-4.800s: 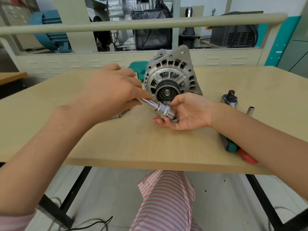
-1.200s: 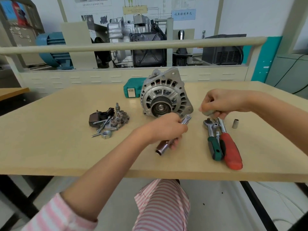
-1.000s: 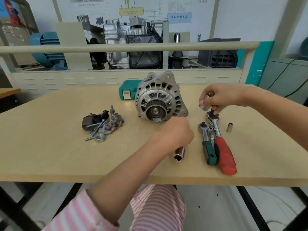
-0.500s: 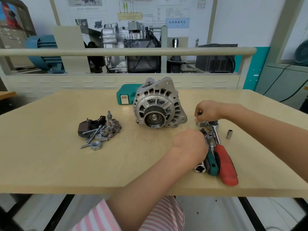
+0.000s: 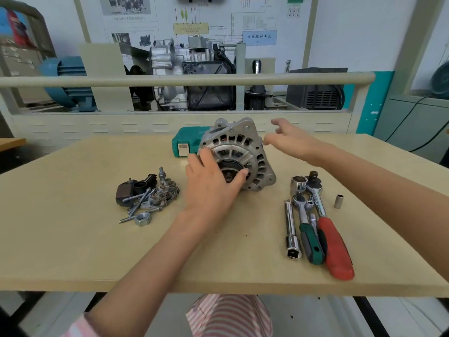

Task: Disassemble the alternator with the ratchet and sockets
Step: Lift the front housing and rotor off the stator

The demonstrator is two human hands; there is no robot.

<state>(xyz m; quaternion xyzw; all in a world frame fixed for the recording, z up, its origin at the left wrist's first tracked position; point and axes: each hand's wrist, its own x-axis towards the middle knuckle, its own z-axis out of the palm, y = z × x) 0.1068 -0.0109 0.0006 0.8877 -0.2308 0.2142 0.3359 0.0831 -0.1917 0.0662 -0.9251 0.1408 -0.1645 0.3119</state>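
Cast aluminium, ribbed and slotted, the alternator (image 5: 239, 154) stands upright near the middle of the tabletop (image 5: 73, 239), its pulley face turned toward me and its shaft axis running roughly from me toward the far edge. My left hand (image 5: 211, 183) lies straight in front of that face, fingers spread and relaxed, the fingertips touching the housing beside the dark pulley (image 5: 229, 167) while the thumb reaches across near the hub; that grip is open and holds nothing. My right hand (image 5: 289, 139) hovers just beside the upper right edge of the housing, fingers loose and apart, also empty. The left is plainly the nearer of the two to the pulley, so I judge it will be the one to steady or pull there while the right comes round the back.

Copper windings show through the upper vents. Off to my right, well apart from both hands, lie the red-handled ratchet (image 5: 332, 244), a green-handled ratchet (image 5: 309, 242), an extension bar (image 5: 291, 229), a large socket (image 5: 298, 184) and a small socket (image 5: 338, 201). Removed parts (image 5: 145, 195) sit heaped to my left.
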